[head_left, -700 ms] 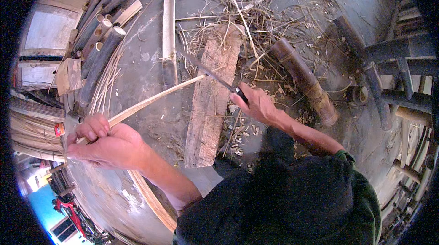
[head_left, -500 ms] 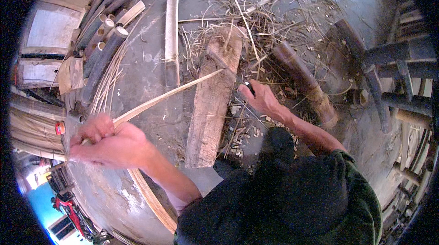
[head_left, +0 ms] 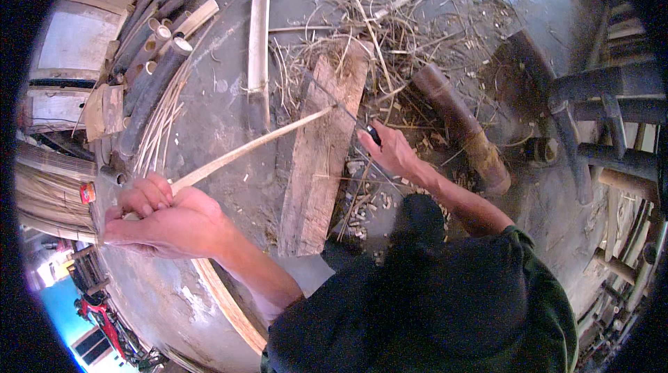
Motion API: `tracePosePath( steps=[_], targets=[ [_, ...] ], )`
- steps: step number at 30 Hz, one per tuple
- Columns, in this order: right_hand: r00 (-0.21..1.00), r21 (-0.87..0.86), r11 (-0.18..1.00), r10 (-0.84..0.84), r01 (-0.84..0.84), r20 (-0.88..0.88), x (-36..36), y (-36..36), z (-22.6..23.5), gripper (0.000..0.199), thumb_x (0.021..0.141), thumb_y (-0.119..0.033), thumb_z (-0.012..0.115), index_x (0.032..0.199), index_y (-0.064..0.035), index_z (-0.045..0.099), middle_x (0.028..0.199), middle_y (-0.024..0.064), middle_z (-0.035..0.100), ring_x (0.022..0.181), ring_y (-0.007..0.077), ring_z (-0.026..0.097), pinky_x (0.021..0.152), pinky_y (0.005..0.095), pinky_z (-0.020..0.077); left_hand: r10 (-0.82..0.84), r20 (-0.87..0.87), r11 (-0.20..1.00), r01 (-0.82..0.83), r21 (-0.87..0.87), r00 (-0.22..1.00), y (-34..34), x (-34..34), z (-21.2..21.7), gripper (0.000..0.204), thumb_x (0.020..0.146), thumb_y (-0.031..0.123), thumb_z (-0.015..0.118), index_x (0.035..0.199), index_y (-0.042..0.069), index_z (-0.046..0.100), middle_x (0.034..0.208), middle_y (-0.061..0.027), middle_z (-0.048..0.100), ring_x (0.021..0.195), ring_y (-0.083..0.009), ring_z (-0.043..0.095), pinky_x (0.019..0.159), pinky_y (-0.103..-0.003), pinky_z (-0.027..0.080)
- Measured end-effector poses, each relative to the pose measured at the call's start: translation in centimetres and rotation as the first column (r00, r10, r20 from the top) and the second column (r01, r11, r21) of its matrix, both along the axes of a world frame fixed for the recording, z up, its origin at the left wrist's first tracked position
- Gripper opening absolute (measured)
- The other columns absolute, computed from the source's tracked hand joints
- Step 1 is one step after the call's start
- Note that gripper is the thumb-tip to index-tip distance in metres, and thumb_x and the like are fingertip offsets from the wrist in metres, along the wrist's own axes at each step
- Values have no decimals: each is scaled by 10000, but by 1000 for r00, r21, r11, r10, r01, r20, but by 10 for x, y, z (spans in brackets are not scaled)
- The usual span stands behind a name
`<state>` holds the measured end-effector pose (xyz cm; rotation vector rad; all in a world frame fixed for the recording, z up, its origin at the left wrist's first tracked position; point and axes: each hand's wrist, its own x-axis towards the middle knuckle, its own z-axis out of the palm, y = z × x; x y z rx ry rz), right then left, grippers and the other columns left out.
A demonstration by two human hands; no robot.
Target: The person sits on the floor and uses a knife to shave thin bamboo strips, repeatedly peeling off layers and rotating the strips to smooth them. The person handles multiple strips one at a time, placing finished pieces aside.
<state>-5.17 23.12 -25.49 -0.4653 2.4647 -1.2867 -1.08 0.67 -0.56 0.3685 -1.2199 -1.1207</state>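
My left hand (head_left: 170,213) is closed round one end of a pale bamboo strip (head_left: 243,155). The strip slants up to the right, and its far end lies over a worn wooden plank (head_left: 313,185). In my right hand (head_left: 395,154) is a knife (head_left: 374,135), gripped by its dark handle. Its thin blade points up and left across the plank, meeting the strip's far end; whether it cuts into the strip I cannot tell.
Curly shavings (head_left: 403,39) heap beyond the plank, and small chips litter its right side. A thick bamboo pole (head_left: 459,126) lies to the right. At left are bamboo tubes (head_left: 160,81) and thin strips (head_left: 161,126). A split bamboo length (head_left: 258,46) stretches behind.
The knife in my right hand has shifted slightly down and left, bringing its blade over the strip's end. My left hand stays nearly in place, still holding the strip.
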Motion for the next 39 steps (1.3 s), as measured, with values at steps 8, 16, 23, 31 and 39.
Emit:
tracePosePath(
  steps=[8,16,23,31,39],
  targets=[
    [998,10,998,-64,64,-27,-6,8,-19,388,946,-361,571,883,20,534,689,252,582,635,443,602,565,483,433,-71,-9,997,71,-34,997,7,8,2,392,1024,459,399,828,119,386,612,36,236,538,-84,211,502,-258,202],
    [999,54,999,-8,6,32,-2,22,-17,387,946,-380,558,945,6,578,787,277,636,748,466,635,642,515,489,-102,49,989,96,109,994,6,-1,-41,321,1026,387,413,1042,67,430,690,-34,440,638,-151,424,612,-300,372],
    [980,22,999,38,-43,195,11,11,51,380,921,-249,601,1209,-4,566,934,199,682,834,344,665,729,407,505,-591,284,760,403,511,755,6,3,-195,317,1032,192,443,1267,-19,460,834,-44,555,724,-116,544,657,-290,490],
    [969,31,997,76,-71,-235,-20,23,40,580,836,-153,654,1374,-90,446,869,212,682,790,375,681,686,431,533,-794,150,458,418,785,589,-17,69,-162,349,1020,178,462,1346,51,463,704,43,381,522,-52,368,577,-272,475],
    [824,477,824,480,-305,-302,-21,-38,79,273,773,-264,699,1030,-181,657,775,106,692,666,304,680,575,416,527,-849,405,519,384,764,341,20,96,-146,325,998,163,505,1299,44,533,685,52,411,548,-24,374,588,-269,531]
  ],
)
